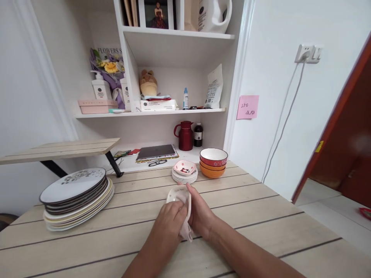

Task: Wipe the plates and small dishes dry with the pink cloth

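Observation:
My right hand (201,212) is closed round the right side of a small white dish (173,193) with a faint print inside, which it holds tilted above the table. Bent over the dish is my left hand (170,219), its fingers pressing a pale pink cloth (186,232) against the inside. The cloth's end hangs below the fingers. Just beyond stands a stack of small white plates (184,178), topped by a pink-rimmed square dish (184,167) with a cartoon print. Stacked bowls (213,172), red over orange, stand to their right.
A tall stack of plates (79,208) stands at the left of the wooden table (124,235), near a raised wooden shelf (72,146). Behind are a laptop (155,152), glasses (158,163), a red jug (185,136) and a dark bottle (198,135).

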`<move>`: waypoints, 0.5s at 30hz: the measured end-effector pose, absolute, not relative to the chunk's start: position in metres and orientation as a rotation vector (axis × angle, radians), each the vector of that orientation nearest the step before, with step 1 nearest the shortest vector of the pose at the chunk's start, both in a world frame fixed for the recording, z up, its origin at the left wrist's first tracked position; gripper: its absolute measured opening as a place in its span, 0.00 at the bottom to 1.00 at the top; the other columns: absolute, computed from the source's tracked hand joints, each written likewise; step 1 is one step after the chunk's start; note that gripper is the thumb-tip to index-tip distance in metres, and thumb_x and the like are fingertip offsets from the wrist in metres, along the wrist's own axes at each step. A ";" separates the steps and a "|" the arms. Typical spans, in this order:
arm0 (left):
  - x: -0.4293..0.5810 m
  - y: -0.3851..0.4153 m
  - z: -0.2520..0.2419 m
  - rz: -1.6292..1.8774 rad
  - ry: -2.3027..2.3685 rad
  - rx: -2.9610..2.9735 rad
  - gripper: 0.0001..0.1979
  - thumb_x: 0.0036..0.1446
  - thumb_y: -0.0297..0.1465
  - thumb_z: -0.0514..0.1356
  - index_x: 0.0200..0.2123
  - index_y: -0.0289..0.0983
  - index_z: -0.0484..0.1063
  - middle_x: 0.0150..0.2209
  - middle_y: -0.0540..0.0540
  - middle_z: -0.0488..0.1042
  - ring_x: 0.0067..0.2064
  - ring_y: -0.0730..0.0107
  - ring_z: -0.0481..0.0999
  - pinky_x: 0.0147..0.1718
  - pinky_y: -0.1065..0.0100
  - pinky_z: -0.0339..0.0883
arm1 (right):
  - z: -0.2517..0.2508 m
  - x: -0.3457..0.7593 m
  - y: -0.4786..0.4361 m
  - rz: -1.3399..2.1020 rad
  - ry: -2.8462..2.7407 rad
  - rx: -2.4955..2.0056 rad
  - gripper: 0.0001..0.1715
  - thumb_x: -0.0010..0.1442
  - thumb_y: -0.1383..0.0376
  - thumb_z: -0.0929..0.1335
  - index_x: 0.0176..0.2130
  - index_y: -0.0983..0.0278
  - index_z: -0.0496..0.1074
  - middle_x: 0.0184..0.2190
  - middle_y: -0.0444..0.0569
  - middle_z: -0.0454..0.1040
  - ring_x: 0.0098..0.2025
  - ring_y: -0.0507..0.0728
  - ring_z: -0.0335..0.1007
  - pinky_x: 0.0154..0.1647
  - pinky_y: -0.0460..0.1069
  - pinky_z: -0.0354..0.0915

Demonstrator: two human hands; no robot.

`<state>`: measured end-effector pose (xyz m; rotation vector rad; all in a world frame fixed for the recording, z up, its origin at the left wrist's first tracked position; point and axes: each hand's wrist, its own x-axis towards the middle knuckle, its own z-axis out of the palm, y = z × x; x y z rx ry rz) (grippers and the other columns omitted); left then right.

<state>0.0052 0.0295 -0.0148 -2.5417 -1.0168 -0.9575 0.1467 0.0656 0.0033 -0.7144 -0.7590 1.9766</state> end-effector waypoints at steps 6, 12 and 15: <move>0.008 0.027 0.001 -0.789 -0.973 -2.457 0.19 0.53 0.30 0.63 0.49 0.41 0.68 0.45 0.45 0.75 0.48 0.59 0.72 0.56 0.46 0.55 | 0.011 0.165 0.075 2.235 -0.873 -0.755 0.41 0.52 0.34 0.59 0.39 0.66 0.72 0.29 0.51 0.75 0.27 0.57 0.71 0.26 0.48 0.65; 0.008 0.035 -0.007 -0.662 -1.096 -2.316 0.11 0.56 0.25 0.57 0.43 0.39 0.69 0.38 0.45 0.75 0.40 0.61 0.72 0.42 0.57 0.65 | 0.014 0.166 0.064 2.107 -0.981 -0.547 0.30 0.53 0.47 0.69 0.53 0.54 0.65 0.37 0.44 0.74 0.31 0.53 0.70 0.33 0.50 0.67; 0.005 0.038 -0.012 -0.644 -1.075 -2.345 0.13 0.52 0.24 0.60 0.43 0.38 0.68 0.36 0.44 0.74 0.37 0.60 0.71 0.35 0.60 0.65 | 0.011 0.160 0.058 2.015 -1.020 -0.571 0.39 0.48 0.62 0.75 0.56 0.51 0.60 0.41 0.44 0.73 0.35 0.54 0.71 0.34 0.49 0.67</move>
